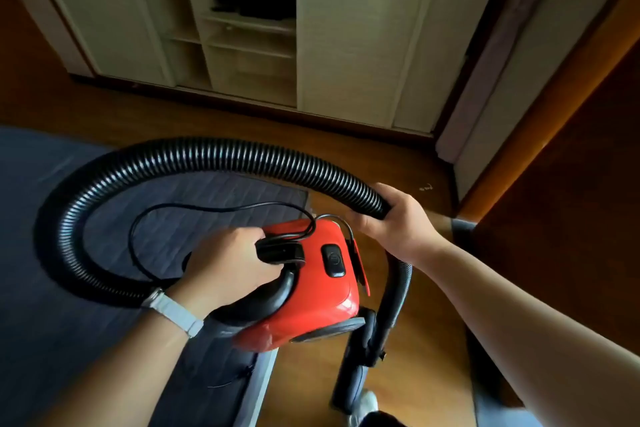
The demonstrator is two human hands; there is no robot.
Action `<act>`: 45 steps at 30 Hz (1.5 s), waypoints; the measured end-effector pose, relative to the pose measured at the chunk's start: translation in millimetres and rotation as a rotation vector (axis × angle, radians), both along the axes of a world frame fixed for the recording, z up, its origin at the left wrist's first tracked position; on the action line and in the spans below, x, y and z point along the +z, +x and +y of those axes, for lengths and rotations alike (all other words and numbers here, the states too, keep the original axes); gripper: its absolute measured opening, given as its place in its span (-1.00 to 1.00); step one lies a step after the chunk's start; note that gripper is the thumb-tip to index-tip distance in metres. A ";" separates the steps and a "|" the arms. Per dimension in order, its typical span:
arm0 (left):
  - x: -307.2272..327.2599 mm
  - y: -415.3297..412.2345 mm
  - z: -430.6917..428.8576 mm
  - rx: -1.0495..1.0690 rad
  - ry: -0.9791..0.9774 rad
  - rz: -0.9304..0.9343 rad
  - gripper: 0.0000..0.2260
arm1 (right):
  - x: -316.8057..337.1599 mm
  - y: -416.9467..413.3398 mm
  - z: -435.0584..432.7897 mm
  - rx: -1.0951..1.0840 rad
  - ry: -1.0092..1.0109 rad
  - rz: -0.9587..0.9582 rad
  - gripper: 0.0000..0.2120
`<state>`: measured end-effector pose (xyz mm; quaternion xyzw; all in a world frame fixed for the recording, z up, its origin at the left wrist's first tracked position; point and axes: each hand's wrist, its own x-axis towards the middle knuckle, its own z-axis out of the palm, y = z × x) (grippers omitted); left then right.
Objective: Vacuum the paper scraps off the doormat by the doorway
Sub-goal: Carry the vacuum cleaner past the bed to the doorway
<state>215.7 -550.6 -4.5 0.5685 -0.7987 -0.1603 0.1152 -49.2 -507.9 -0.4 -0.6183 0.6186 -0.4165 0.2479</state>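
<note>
**Vacuum in both hands, doormat off to the right**

Head view: the left hand [228,262] is clenched around the black carry handle of the red vacuum [311,284], holding it over a dark blue rug [52,288]. The right hand [398,222] grasps the ribbed hose [207,152] near its end, above the wand [349,381]. What may be a grey doormat corner [462,227] shows by the wooden door frame [540,107], rightward, nearer the right hand. Paper scraps cannot be made out.
</note>
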 end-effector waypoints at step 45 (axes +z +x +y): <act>-19.9 -409.0 -574.0 -0.215 0.104 0.082 -0.62 | -15.5 -384.2 -525.1 -0.269 0.090 -0.032 -0.77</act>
